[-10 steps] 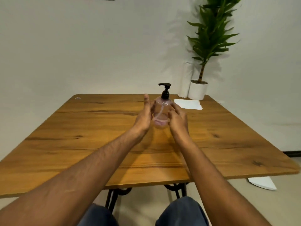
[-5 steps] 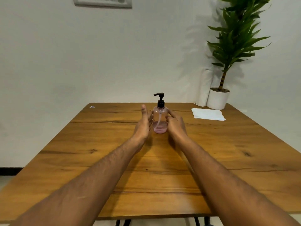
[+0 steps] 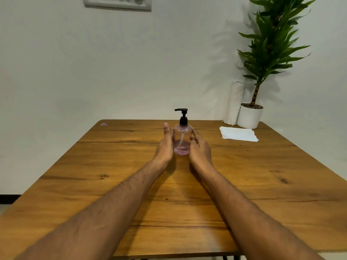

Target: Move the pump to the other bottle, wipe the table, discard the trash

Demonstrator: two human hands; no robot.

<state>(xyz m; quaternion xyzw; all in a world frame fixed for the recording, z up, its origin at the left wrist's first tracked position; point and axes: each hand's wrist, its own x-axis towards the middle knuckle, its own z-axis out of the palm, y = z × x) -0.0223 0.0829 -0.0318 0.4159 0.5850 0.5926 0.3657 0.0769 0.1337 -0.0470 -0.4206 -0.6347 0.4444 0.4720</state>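
pump bottle (image 3: 181,141), flanked by open left hand (image 3: 165,145), right hand (image 3: 199,148)

Bare desk (image 3: 112,184) left and right of both arms, bottle (image 3: 181,139) boxed between hands, napkins (image 3: 238,133), plant pot (image 3: 249,117) crowding far right corner

Looks like a plain room in a home or small office: a wooden table (image 3: 244,175) against a bare white wall (image 3: 93,62), a potted plant (image 3: 262,72) in the corner, a switch panel (image 3: 117,2) up high.
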